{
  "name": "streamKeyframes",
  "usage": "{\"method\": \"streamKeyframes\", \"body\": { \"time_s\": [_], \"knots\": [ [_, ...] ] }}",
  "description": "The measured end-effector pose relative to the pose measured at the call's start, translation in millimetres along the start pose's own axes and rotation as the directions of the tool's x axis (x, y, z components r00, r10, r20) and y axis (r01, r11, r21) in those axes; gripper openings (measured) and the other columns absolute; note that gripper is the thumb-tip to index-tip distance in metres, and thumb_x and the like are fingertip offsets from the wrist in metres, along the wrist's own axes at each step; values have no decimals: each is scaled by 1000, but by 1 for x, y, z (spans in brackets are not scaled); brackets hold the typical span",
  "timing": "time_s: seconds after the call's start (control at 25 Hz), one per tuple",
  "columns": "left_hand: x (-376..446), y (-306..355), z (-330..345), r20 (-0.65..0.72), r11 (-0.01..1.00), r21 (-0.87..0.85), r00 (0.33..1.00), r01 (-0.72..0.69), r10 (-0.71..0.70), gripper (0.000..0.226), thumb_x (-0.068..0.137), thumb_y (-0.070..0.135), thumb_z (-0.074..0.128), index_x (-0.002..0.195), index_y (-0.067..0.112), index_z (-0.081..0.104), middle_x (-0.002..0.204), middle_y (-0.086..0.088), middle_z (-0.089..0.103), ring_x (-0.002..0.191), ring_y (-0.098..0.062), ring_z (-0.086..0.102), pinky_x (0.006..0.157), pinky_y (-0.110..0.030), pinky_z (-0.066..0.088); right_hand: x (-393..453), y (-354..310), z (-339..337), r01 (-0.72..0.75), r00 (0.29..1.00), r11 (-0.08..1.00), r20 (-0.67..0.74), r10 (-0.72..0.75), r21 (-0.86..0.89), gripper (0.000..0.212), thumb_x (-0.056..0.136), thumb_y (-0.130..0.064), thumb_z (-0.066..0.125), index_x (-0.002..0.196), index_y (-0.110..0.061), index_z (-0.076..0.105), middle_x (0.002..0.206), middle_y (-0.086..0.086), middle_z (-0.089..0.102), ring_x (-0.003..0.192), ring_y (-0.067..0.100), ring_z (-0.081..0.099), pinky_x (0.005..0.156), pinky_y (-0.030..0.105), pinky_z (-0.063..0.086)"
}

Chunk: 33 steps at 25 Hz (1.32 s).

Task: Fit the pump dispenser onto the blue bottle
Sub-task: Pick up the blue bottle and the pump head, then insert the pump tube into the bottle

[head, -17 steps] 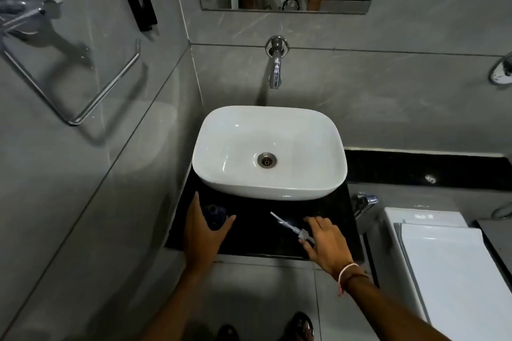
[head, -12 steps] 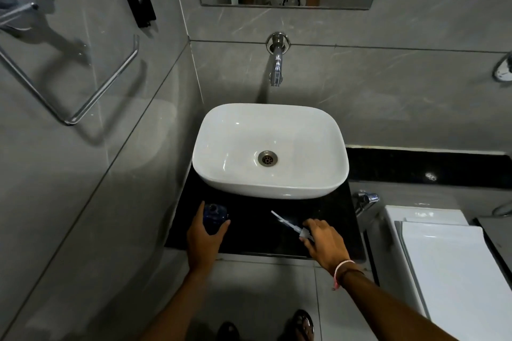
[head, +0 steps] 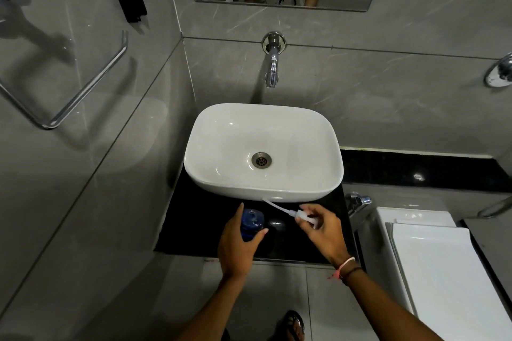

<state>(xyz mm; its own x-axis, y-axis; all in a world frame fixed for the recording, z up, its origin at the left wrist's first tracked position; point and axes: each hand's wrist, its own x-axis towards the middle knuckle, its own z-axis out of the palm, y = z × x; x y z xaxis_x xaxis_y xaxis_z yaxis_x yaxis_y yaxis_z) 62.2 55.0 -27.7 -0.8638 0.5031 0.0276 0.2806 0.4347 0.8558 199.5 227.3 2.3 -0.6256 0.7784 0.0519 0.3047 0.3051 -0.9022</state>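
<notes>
Left hand point(head: 235, 243) grips blue bottle point(head: 251, 223); right hand point(head: 322, 232) pinches pump dispenser point(head: 300, 214) just beside it.

The room is dim, lit from overhead. Glare glints on the white basin point(head: 263, 152) and the chrome tap point(head: 273, 63), which throws a soft shadow down the grey wall. Straight lines bow at the edges; the towel ring point(head: 83, 91) looks smeared.

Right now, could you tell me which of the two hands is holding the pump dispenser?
The right hand, the one with the wrist bands, holds the pump dispenser, its tube slanting toward the basin. The left hand grips the blue bottle instead.
</notes>
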Motion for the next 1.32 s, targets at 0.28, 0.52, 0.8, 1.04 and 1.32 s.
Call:
{"method": "streamKeyframes", "body": {
  "time_s": [0.28, 0.52, 0.8, 1.04, 1.32],
  "knots": [
    [6, -5, -1, 23, 982, 102, 987, -162, 161, 83, 73, 64, 72, 142, 24, 48, 131, -2, 61, 119, -20, 56, 95, -39, 53, 17, -56, -29, 122, 982, 988, 131, -133, 90, 29, 80, -2, 84, 96, -26, 78, 92, -5, 79, 84, 10, 72, 74, 13, 56],
    [11, -7, -5, -9, 956, 196, 974, -219, 225, 78, 72, 68, 71, 134, 23, 58, 122, 2, 65, 109, -20, 58, 88, -40, 56, 26, -90, -28, 336, 910, 920, 321, -262, -204, 28, 77, -3, 79, 100, -19, 73, 93, -6, 73, 92, 5, 67, 77, 13, 54],
    [9, -11, 1, -26, 938, 247, 966, -243, 257, 82, 74, 71, 67, 135, 18, 57, 126, -3, 66, 115, -21, 60, 102, -48, 47, 44, -131, 15, 578, 751, 731, 587, -302, -364, 27, 83, -11, 76, 108, -15, 69, 92, 3, 74, 82, 22, 66, 71, 32, 53],
    [17, -28, -6, 45, 923, 225, 950, -312, 310, 77, 75, 66, 69, 134, 18, 59, 133, -7, 62, 124, -24, 56, 108, -52, 39, 45, -101, 53, 566, 699, 746, 683, -210, -350, 12, 86, -9, 75, 97, -9, 69, 102, 8, 73, 92, 22, 66, 79, 38, 56],
    [22, -31, -16, 116, 888, 243, 921, -390, 372, 69, 84, 64, 57, 137, 21, 56, 133, -6, 62, 124, -24, 55, 107, -51, 41, 24, -61, 54, 306, 863, 931, 470, -183, -201, 50, 82, -30, 85, 126, -20, 67, 123, 1, 63, 117, 12, 58, 103, 27, 49]
  ]
}}
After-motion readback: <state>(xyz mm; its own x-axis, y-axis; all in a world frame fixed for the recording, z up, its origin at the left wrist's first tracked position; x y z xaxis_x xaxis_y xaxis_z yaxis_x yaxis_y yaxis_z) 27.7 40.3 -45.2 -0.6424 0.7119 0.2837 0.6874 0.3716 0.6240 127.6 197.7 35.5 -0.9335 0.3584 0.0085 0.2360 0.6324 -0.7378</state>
